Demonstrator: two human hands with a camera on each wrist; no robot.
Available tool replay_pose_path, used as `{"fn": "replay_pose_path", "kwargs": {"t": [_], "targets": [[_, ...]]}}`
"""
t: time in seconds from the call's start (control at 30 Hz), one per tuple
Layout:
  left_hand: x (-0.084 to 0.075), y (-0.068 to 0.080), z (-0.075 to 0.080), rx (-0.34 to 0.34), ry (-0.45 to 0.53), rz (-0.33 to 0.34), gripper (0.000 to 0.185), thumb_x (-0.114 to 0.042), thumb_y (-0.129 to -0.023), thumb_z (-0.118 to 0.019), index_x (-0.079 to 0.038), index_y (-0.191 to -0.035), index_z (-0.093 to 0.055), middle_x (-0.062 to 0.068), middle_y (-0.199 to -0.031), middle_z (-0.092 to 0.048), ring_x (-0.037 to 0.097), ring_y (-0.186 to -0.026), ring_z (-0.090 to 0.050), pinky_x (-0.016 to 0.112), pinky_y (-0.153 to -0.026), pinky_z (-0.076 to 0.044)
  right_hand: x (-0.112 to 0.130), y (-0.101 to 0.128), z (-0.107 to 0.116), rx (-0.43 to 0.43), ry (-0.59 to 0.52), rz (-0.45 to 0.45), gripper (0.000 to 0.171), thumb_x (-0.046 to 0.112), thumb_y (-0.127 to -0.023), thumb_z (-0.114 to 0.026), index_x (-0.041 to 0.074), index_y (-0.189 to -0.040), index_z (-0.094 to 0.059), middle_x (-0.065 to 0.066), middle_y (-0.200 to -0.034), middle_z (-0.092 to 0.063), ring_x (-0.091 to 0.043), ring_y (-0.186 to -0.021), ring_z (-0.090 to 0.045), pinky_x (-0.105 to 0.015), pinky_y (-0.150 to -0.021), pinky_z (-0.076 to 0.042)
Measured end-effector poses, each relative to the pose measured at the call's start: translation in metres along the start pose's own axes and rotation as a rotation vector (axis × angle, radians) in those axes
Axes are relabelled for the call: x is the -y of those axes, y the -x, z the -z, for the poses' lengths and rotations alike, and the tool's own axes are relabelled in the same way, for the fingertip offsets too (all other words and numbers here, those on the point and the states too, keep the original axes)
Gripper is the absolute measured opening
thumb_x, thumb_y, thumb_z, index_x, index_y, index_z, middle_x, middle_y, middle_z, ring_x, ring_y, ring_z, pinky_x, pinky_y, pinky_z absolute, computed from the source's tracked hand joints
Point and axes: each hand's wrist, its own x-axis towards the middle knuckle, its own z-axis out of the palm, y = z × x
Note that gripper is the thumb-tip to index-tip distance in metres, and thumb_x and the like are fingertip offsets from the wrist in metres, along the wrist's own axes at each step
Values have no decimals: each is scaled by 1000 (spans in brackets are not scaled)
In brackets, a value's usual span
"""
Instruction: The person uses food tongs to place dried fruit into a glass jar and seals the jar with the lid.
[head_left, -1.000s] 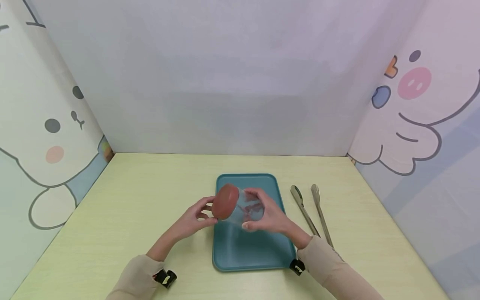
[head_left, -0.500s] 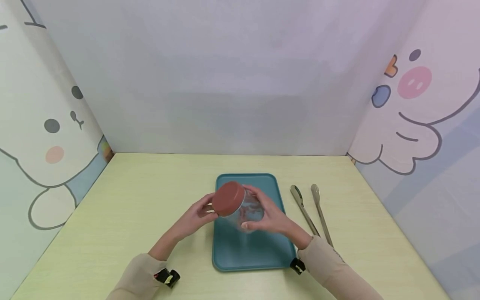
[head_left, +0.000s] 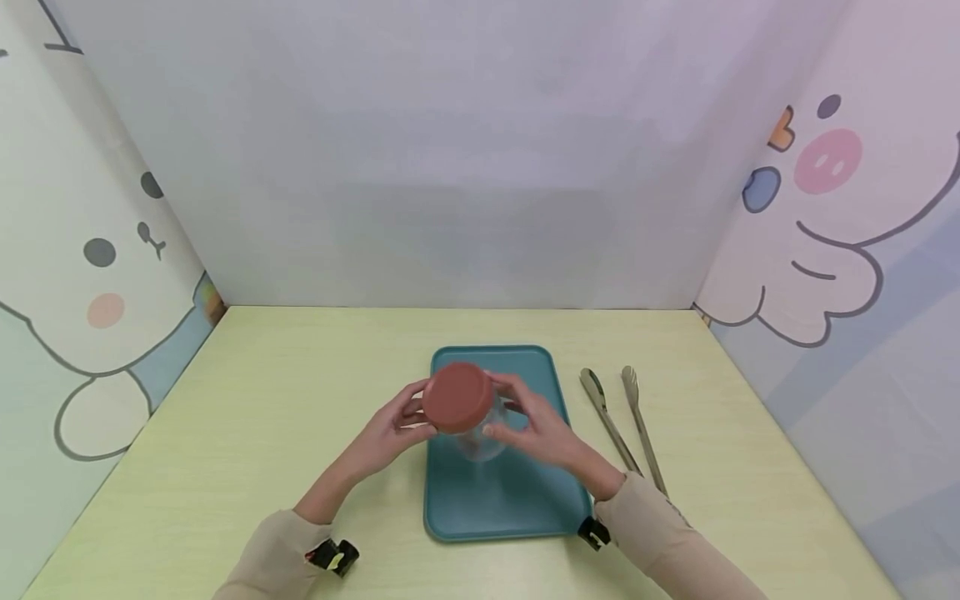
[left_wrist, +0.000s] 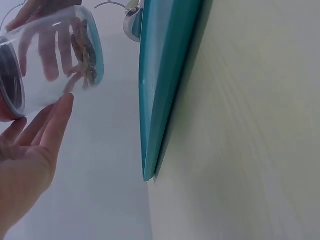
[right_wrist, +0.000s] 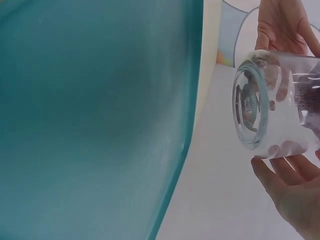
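A clear jar (head_left: 481, 439) with a red-brown lid (head_left: 457, 397) is held above the teal tray (head_left: 517, 504), lid end turned up toward me. My right hand (head_left: 501, 408) grips the jar's body from the right. My left hand (head_left: 415, 417) cups the lid end from the left, fingers lying along the glass. In the left wrist view the jar (left_wrist: 55, 60) shows small brown pieces inside, with my left hand (left_wrist: 30, 145) under it. The right wrist view looks at the jar's base (right_wrist: 252, 105), with my right hand (right_wrist: 292, 192) below it.
A pair of metal tongs (head_left: 622, 417) lies on the pale yellow table (head_left: 262, 417) right of the tray. Panels with cartoon drawings wall in the left, back and right sides.
The jar has tipped from lying sideways to nearly upright, lid now facing up. My left hand has closed in around the lid end; the right hand keeps its grip.
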Motion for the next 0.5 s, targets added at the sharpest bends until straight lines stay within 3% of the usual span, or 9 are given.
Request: {"fn": "replay_pose_path", "kwargs": {"t": [0.3, 0.5], "targets": [[-13, -2, 9, 48, -170, 14, 60, -11, -83, -62, -9, -134, -33, 13, -121, -49, 25, -105, -51, 28, -79, -46, 3, 0, -2, 6, -90, 8, 61, -3, -78, -64, -4, -129, -31, -17, -122, -46, -27, -109, -48, -44, -79, -46], [-36, 2, 16, 91, -237, 35, 58, -10, -82, -63, -4, -132, -34, 14, -119, -49, 29, -103, -51, 29, -79, -47, 4, -4, -7, 48, -117, 0, 64, -3, -77, -64, -2, -131, -29, -14, -123, -46, -23, -109, -49, -36, -79, -47]]}}
